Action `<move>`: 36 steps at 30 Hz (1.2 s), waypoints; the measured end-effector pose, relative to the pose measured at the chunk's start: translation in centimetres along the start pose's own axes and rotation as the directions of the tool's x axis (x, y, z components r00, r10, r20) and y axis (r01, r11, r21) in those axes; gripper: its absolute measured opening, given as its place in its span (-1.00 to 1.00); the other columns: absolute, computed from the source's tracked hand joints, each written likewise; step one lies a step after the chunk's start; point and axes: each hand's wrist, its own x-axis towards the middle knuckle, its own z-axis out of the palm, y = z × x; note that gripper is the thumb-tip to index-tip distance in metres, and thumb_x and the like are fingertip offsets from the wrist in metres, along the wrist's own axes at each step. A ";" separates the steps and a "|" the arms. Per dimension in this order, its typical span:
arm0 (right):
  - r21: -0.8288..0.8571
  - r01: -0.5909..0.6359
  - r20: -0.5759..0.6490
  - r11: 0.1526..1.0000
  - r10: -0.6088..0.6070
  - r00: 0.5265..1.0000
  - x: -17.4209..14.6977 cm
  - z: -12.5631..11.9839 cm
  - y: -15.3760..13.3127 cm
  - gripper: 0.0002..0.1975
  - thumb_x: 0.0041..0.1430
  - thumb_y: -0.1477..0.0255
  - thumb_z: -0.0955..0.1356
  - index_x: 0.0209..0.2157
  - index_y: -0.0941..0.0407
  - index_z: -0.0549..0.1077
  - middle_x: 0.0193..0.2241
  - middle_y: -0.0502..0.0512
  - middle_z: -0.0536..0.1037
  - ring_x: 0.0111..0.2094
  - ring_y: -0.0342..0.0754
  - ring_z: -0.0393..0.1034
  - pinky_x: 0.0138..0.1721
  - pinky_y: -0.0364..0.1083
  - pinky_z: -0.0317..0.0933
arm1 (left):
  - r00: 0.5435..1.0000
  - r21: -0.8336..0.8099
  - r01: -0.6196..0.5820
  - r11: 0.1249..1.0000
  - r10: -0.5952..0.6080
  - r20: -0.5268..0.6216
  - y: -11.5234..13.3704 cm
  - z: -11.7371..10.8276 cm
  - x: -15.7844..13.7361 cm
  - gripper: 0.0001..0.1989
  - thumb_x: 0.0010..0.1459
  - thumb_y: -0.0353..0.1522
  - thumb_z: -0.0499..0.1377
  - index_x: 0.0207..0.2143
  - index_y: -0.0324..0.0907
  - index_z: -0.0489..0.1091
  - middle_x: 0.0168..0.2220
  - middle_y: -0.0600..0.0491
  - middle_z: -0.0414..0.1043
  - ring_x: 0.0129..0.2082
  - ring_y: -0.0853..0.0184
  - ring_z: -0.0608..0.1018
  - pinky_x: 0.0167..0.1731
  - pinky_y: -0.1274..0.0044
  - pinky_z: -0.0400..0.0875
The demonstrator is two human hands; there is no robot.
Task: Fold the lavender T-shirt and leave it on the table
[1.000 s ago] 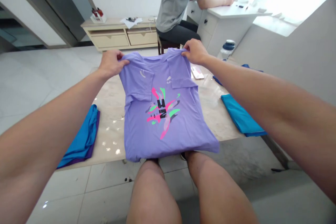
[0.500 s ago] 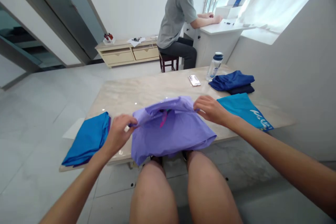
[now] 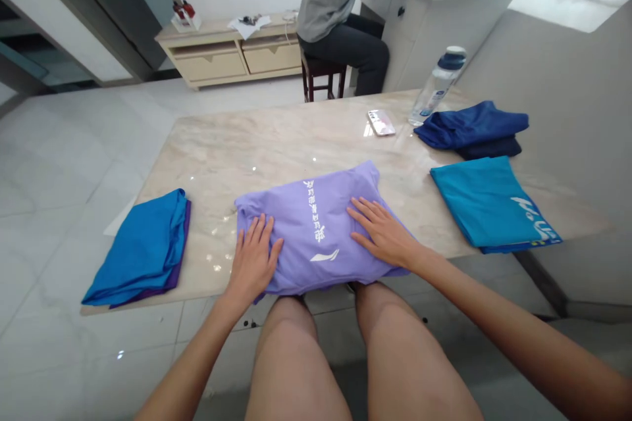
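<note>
With the purple tee already folded into a neat packet, the left hand and right hand lie flat, fingers spread, just smoothing it on the table.

The lilac shirt is soft matt cloth with smooth white print. The surface is polished glossy marble-look stone catching light spots. The bottle is clear plastic; the phone looks glossy.

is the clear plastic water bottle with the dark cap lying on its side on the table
No, the clear plastic water bottle stands upright on the marble table, beside the phone.
</note>
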 end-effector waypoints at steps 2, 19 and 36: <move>-0.019 -0.070 -0.024 0.997 0.070 0.997 1.5 1.6 0.3 -0.28 0.60 0.13 0.21 0.64 0.00 0.06 0.60 0.23 0.13 0.61 0.29 -0.01 0.56 0.39 0.00 | 1.000 0.031 0.017 0.999 -0.017 -0.003 -0.4 1.0 1.6 -0.30 0.50 -0.08 -0.04 0.58 -0.07 0.18 0.63 -0.12 0.04 0.64 -0.04 0.06 0.60 -0.03 -0.20; -0.033 -0.191 -0.004 0.981 0.191 0.982 1.9 1.4 4.2 -0.36 0.61 0.17 0.16 0.58 0.04 0.19 0.61 0.27 0.09 0.63 0.26 -0.08 0.55 0.40 -0.06 | 0.992 0.051 0.124 0.991 -0.123 -0.012 -4.3 -1.8 4.6 -0.24 0.45 -0.08 -0.01 0.55 -0.29 0.19 0.61 -0.30 0.04 0.63 -0.15 0.08 0.57 -0.08 -0.17; 0.805 -0.459 -0.032 0.376 0.800 0.599 -23.2 -1.1 -13.3 -0.24 0.31 -0.22 0.27 0.09 0.11 0.69 0.13 0.37 0.70 0.19 0.34 0.61 0.28 0.29 0.45 | 0.886 -0.492 0.230 0.840 -0.389 -0.251 10.2 -3.7 -27.9 -0.25 0.51 0.00 -0.02 0.60 -0.11 0.12 0.58 -0.13 0.18 0.58 -0.04 0.24 0.56 0.03 0.17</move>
